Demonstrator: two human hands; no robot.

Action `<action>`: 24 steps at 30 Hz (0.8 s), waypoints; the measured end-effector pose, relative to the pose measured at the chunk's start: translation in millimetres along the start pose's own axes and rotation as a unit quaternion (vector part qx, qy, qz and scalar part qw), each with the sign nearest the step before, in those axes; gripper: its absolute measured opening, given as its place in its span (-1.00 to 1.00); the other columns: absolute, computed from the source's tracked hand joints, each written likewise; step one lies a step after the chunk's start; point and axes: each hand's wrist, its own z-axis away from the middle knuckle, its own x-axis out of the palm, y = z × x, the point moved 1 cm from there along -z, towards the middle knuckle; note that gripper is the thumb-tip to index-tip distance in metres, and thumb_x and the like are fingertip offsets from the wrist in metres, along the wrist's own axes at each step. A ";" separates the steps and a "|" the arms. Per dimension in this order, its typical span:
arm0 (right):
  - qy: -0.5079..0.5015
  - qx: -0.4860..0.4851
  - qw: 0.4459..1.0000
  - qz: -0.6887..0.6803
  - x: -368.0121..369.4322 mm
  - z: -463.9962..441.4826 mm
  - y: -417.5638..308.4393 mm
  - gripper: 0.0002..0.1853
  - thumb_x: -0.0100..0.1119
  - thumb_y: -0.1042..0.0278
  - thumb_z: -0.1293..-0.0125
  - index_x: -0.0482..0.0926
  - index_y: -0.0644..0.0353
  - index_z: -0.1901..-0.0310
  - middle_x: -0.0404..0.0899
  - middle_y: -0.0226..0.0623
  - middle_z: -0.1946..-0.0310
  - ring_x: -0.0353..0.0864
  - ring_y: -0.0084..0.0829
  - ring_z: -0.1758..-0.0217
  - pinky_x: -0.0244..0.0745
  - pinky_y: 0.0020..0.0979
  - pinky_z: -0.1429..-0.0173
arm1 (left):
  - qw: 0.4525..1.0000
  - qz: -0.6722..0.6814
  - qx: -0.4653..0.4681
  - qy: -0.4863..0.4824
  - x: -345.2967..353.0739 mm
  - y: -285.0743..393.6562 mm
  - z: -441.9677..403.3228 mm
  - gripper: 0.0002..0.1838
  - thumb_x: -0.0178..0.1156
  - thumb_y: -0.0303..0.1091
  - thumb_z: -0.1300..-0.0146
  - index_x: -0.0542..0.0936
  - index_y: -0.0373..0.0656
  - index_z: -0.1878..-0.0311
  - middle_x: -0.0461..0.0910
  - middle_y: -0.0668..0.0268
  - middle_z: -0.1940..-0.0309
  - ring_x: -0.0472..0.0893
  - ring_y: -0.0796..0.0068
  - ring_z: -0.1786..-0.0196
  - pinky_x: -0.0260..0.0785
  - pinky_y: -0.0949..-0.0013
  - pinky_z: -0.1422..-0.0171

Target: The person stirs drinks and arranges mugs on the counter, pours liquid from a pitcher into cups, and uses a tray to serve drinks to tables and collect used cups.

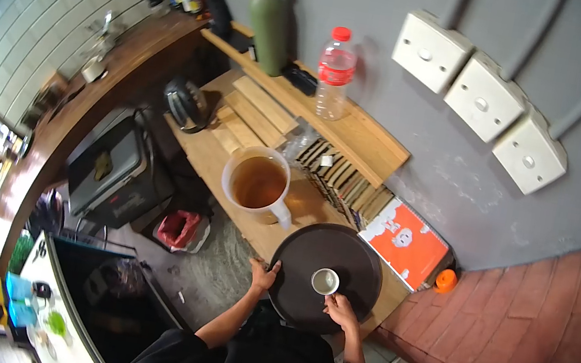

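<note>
My right hand [340, 311] pinches the small white cup [319, 287] at its near side, the fingers drawn in narrow against it. The cup is over the middle of the round tray [299, 256]; I cannot tell whether its base touches. Its mouth faces up toward me and its long axis is roughly upright, across the tray's flat face. It is short and round with a pale rim, and whatever shows inside is too small to make out. The tray is dark brown and thin-rimmed, its face upward; being round, it runs no longer one way than another. My left hand [262, 275] is at the tray's left edge, a digit touching the rim; how tightly those fingers close I cannot tell. Beyond the tray, to its left, a whitish jug [255, 212] of amber liquid [259, 182] points its handle toward it.
</note>
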 end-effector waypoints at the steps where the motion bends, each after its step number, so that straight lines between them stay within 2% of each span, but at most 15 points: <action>1: -0.009 0.007 0.999 0.034 -3.4 -0.8 -3.4 -0.73 0.04 0.25 -0.48 0.48 0.32 0.27 0.53 -0.34 0.46 0.62 -0.49 0.45 0.56 -0.40 0.31 | 0.997 -0.028 0.068 -0.007 -2.5 -8.3 -0.9 -0.30 0.51 -0.14 -0.06 0.23 -0.25 -0.01 0.42 0.16 0.25 0.45 0.31 0.22 0.38 0.23 0.05; 3: -0.026 0.017 0.994 0.101 -7.0 -5.4 -10.7 -0.67 0.05 0.22 -0.46 0.49 0.35 0.36 0.55 -0.31 0.50 0.62 -0.48 0.47 0.53 -0.37 0.33 | 0.999 -0.030 0.037 0.017 -10.4 -22.5 6.3 -0.30 0.50 -0.21 -0.06 0.23 -0.25 -0.07 0.40 0.14 0.16 0.45 0.34 0.21 0.40 0.25 0.10; 5: -0.020 -0.001 0.990 0.139 -8.0 -13.3 -2.3 -0.66 0.04 0.22 -0.44 0.52 0.34 0.38 0.52 -0.34 0.57 0.61 -0.52 0.48 0.52 -0.37 0.34 | 0.983 0.135 -0.103 -0.065 -26.1 -25.5 22.3 -0.33 0.46 -0.24 -0.11 0.23 -0.23 -0.12 0.37 0.14 0.07 0.46 0.39 0.23 0.42 0.31 0.16; 6: -0.022 -0.008 0.988 0.155 -8.1 -19.0 7.9 -0.66 0.04 0.22 -0.41 0.53 0.36 0.38 0.55 -0.24 0.56 0.65 -0.41 0.45 0.52 -0.32 0.31 | 0.975 0.145 -0.141 -0.095 -36.7 -18.5 33.7 -0.47 0.36 -0.29 -0.22 0.28 -0.18 -0.13 0.45 0.20 0.12 0.45 0.52 0.22 0.40 0.40 0.21; 7: -0.023 -0.018 0.985 0.173 -6.5 -24.4 7.7 -0.66 0.04 0.21 -0.39 0.54 0.38 0.37 0.58 -0.15 0.55 0.68 -0.30 0.42 0.53 -0.26 0.28 | 0.975 0.154 -0.140 -0.080 -46.8 -19.6 41.6 -0.47 0.36 -0.29 -0.22 0.28 -0.18 -0.13 0.45 0.20 0.12 0.45 0.52 0.22 0.40 0.40 0.21; 8: -0.036 -0.031 0.982 0.183 -6.8 -29.9 6.2 -0.66 0.04 0.21 -0.39 0.54 0.38 0.37 0.58 -0.15 0.55 0.68 -0.30 0.42 0.53 -0.26 0.28 | 0.960 0.187 -0.156 -0.135 -56.6 -20.8 50.1 -0.54 0.31 -0.31 -0.27 0.32 -0.17 -0.11 0.48 0.25 0.15 0.45 0.57 0.24 0.39 0.43 0.21; 9: -0.036 -0.057 0.970 0.234 -7.0 -23.9 -9.4 -0.66 0.05 0.22 -0.35 0.54 0.40 0.37 0.59 -0.02 0.50 0.69 -0.16 0.34 0.52 -0.20 0.22 | 0.942 0.219 -0.169 -0.189 -67.4 -20.7 57.6 -0.62 0.27 -0.34 -0.31 0.36 -0.15 -0.10 0.52 0.29 0.19 0.45 0.61 0.25 0.37 0.46 0.22; 10: -0.037 -0.084 0.955 0.283 -4.2 -17.0 -27.2 -0.66 0.06 0.22 -0.31 0.54 0.42 0.37 0.61 0.11 0.45 0.70 -0.02 0.26 0.52 -0.14 0.16 | 0.937 0.238 -0.173 -0.187 -77.5 -15.4 67.9 -0.72 0.25 -0.34 -0.34 0.43 -0.12 -0.04 0.56 0.39 0.28 0.46 0.67 0.27 0.35 0.52 0.21; 13: -0.102 -0.101 0.940 0.310 19.6 -11.1 -73.8 -0.67 0.09 0.23 -0.24 0.55 0.43 0.35 0.58 0.24 0.34 0.63 0.15 0.11 0.49 -0.07 0.06 | 0.937 0.253 -0.142 -0.196 -108.4 -8.5 85.2 -0.72 0.28 -0.33 -0.33 0.45 -0.13 -0.03 0.56 0.41 0.29 0.49 0.65 0.26 0.36 0.52 0.18; 14: -0.128 -0.119 0.928 0.329 33.8 -7.7 -91.8 -0.69 0.08 0.25 -0.24 0.56 0.43 0.33 0.59 0.23 0.33 0.63 0.14 0.10 0.49 -0.08 0.04 | 0.947 0.225 -0.087 -0.212 -122.7 -11.3 86.3 -0.69 0.28 -0.32 -0.33 0.48 -0.13 -0.07 0.59 0.38 0.24 0.52 0.62 0.17 0.40 0.47 0.08; 18: -0.247 -0.191 0.877 0.366 115.1 -5.8 -144.3 -0.70 0.06 0.27 -0.25 0.59 0.42 0.30 0.57 0.25 0.28 0.62 0.13 0.07 0.47 -0.06 0.04 | 0.967 0.200 -0.037 -0.151 -203.0 21.2 109.5 -0.61 0.28 -0.34 -0.33 0.45 -0.12 -0.17 0.61 0.34 0.14 0.57 0.51 0.00 0.42 0.37 -0.10; 20: -0.286 -0.221 0.846 0.391 167.5 3.6 -168.7 -0.69 0.06 0.27 -0.26 0.58 0.43 0.30 0.57 0.26 0.29 0.62 0.13 0.07 0.47 -0.05 0.04 | 0.975 0.189 0.035 -0.112 -250.4 31.8 128.9 -0.45 0.35 -0.34 -0.25 0.41 -0.11 -0.28 0.58 0.27 -0.01 0.55 0.47 -0.10 0.40 0.32 -0.23; 21: -0.308 -0.239 0.827 0.405 198.1 11.5 -182.5 -0.69 0.06 0.27 -0.26 0.58 0.45 0.30 0.57 0.26 0.29 0.62 0.12 0.07 0.46 -0.05 0.05 | 0.976 0.197 0.031 -0.081 -276.5 35.4 142.9 -0.45 0.35 -0.34 -0.25 0.41 -0.11 -0.28 0.58 0.27 -0.01 0.55 0.47 -0.10 0.40 0.32 -0.23; 23: -0.360 -0.241 0.782 0.448 256.6 44.2 -217.1 -0.70 0.06 0.27 -0.25 0.59 0.40 0.28 0.58 0.24 0.22 0.58 0.15 0.00 0.46 -0.04 -0.03 | 0.971 0.216 0.105 -0.007 -319.7 34.3 174.2 -0.30 0.42 -0.34 -0.16 0.36 -0.07 -0.36 0.50 0.24 -0.18 0.49 0.36 -0.26 0.35 0.22 -0.34; 24: -0.394 -0.282 0.755 0.443 286.1 59.5 -225.8 -0.71 0.08 0.28 -0.25 0.57 0.41 0.31 0.59 0.21 0.26 0.60 0.12 0.08 0.46 -0.06 0.04 | 0.972 0.214 0.092 0.014 -339.1 20.5 189.6 -0.16 0.48 -0.33 -0.05 0.30 -0.03 -0.42 0.40 0.23 -0.31 0.39 0.26 -0.38 0.29 0.13 -0.42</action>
